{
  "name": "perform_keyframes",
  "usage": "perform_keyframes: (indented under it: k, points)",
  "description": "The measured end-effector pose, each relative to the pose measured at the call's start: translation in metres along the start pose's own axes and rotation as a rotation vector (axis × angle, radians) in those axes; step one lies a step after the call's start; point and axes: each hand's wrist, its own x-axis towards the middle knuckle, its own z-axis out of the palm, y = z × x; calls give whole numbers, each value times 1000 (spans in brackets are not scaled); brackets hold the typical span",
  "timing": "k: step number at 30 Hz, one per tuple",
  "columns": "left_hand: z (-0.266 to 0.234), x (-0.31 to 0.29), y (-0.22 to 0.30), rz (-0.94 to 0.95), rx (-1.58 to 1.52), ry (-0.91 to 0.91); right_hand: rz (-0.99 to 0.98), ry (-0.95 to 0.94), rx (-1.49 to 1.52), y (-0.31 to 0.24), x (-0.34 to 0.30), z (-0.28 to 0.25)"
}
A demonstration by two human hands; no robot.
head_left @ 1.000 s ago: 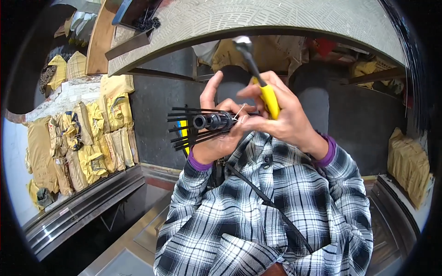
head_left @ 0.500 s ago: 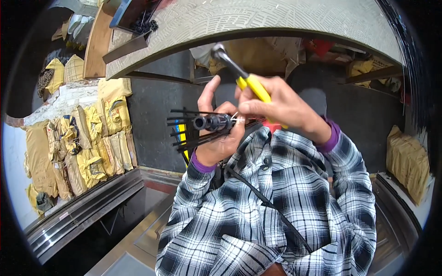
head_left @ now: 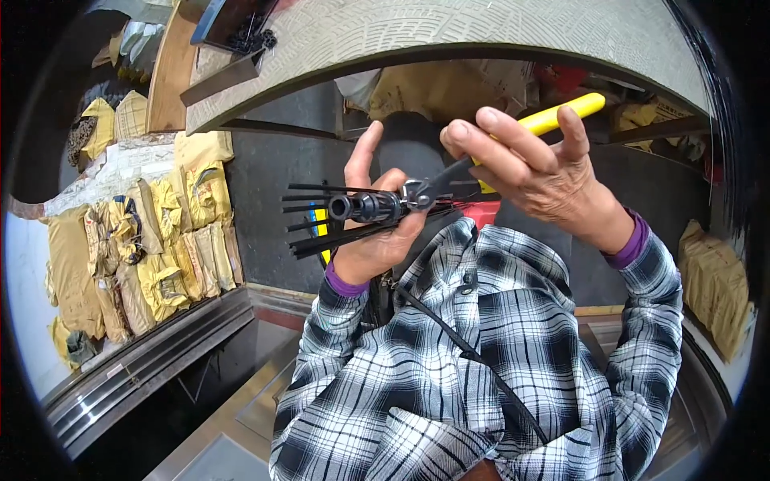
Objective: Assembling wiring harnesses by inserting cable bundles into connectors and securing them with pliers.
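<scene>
My left hand [head_left: 377, 248] is closed round what looks like an umbrella frame, its black tube and hub [head_left: 370, 207] pointing left with thin black ribs [head_left: 309, 240] fanned about it. The index finger of that hand stretches upward. In my right hand [head_left: 545, 176] is a pair of pliers [head_left: 445, 178] with yellow handles and dark metal jaws. The jaws meet the hub just beside my left fingertips. One yellow handle sticks out past my right fingers, toward the upper right; the other is mostly hidden by the hand.
A grey textured tabletop [head_left: 481, 24] curves across the far side, with a metal bracket and small black parts [head_left: 261, 44] at its left. Yellow-brown wrapped parcels [head_left: 152, 248] lie at left, another parcel [head_left: 714, 289] at right. Black rods [head_left: 722, 120] hang at the far right edge.
The pliers have swung round: their head, raised before, now lies at the hub, and the handles point to the upper right. My right hand has turned and shifted right. My left hand stays about put.
</scene>
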Motion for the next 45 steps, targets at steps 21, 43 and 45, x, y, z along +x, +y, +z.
perform_keyframes:
  k: [21, 43, 45]
  points:
    - [15, -3, 3, 10, -327, 49, 230, -667, 1005, 17, -6, -58]
    - [17, -10, -8, -65, -355, 131, 111, -653, 666, 30, 10, -48]
    - [12, -9, -11, 4, -323, 155, 195, -527, 701, 12, 0, -40]
